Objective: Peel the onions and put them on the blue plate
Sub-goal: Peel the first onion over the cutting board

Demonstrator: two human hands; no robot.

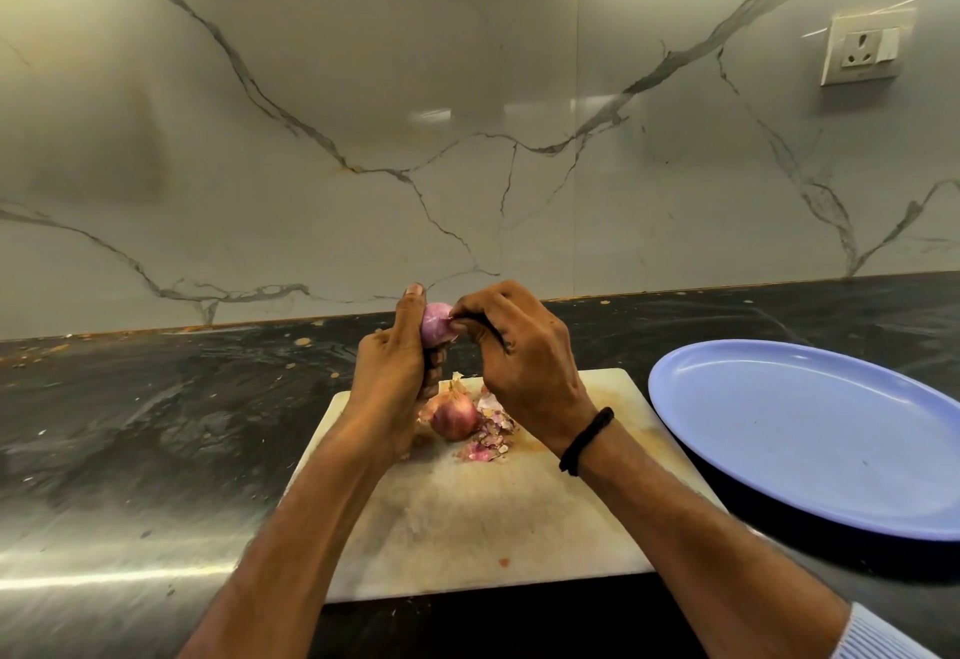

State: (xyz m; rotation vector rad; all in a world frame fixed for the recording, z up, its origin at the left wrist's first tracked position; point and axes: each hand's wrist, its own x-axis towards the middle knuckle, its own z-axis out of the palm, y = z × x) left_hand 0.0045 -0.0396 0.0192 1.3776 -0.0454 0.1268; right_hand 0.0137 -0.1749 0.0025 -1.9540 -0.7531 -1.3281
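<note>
Centre frame, my left hand (395,362) grips an onion (435,328) above the cutting board (493,518) while my right hand (519,362) pinches its skin. A second onion (453,416) lies beside peel scraps (491,437) below; the blue plate (810,429) sits at right.

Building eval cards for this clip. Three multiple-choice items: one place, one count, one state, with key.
1. The blue plate lies where, relative to the cutting board? A) left B) right C) on it
2. How many onions lie on the board? A) none B) three C) one
3. The left hand is: A) gripping an onion B) flat on the board C) lifting the plate
Key: 1 B, it lies right of the board. 2 C, one unpeeled onion rests beside peels. 3 A, it curls round the onion; the right hand picks at it.
</note>
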